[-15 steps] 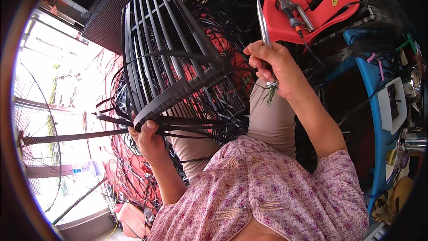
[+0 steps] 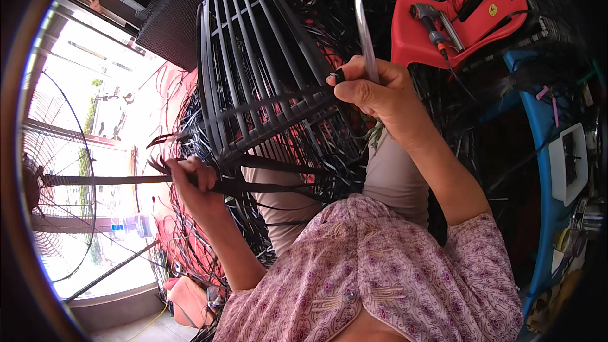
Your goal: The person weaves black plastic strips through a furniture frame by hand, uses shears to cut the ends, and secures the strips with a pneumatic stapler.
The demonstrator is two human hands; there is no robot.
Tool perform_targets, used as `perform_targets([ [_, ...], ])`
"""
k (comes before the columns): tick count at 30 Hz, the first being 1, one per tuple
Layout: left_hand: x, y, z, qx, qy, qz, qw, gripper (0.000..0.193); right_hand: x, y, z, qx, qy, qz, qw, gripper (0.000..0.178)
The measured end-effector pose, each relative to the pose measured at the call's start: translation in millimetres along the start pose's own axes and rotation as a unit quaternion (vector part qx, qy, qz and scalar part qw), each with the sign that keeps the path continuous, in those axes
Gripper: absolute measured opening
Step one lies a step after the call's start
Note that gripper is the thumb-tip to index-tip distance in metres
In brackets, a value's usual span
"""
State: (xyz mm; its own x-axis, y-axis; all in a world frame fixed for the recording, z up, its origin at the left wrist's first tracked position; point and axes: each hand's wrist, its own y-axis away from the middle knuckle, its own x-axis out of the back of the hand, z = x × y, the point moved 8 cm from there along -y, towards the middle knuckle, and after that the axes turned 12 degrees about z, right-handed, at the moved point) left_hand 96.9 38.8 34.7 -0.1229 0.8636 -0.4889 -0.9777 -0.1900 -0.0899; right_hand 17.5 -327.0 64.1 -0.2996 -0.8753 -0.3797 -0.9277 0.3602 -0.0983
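A dark slatted furniture frame (image 2: 261,57) stands tilted in front of my knees. My left hand (image 2: 196,183) is closed around several flat black strips (image 2: 269,187), beside the frame's lower left corner. Their ends poke out above my fingers, and the other parts run right across my lap. My right hand (image 2: 373,88), at the frame's right end, holds a pointed metal blade (image 2: 362,22) upright; its handle is hidden in my palm. Between the thumb and forefinger of that hand sits a small black end (image 2: 337,76), apparently of a strip.
Tangled black strips (image 2: 196,240) cover the red floor. At the upper right a red plastic seat (image 2: 465,12) carries a power tool (image 2: 430,28) with a cord. A blue plastic table edge (image 2: 535,145) holds a white tray (image 2: 568,161). A standing fan (image 2: 50,177) is at the left.
My left hand has left the frame's lower corner, moving slightly left and down with strips. My right hand has shifted left to the frame's end and now pinches a black end.
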Motion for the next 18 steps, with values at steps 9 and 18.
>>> perform_targets([
  [9,40,-35,64,0.077,0.209,0.074,0.972,0.028,-3,7,10,-0.079,-0.096,0.03,0.992,0.018],
  [18,-210,-26,33,0.102,-0.195,-0.271,0.937,0.021,2,9,9,-0.142,-0.049,0.095,0.984,0.021],
])
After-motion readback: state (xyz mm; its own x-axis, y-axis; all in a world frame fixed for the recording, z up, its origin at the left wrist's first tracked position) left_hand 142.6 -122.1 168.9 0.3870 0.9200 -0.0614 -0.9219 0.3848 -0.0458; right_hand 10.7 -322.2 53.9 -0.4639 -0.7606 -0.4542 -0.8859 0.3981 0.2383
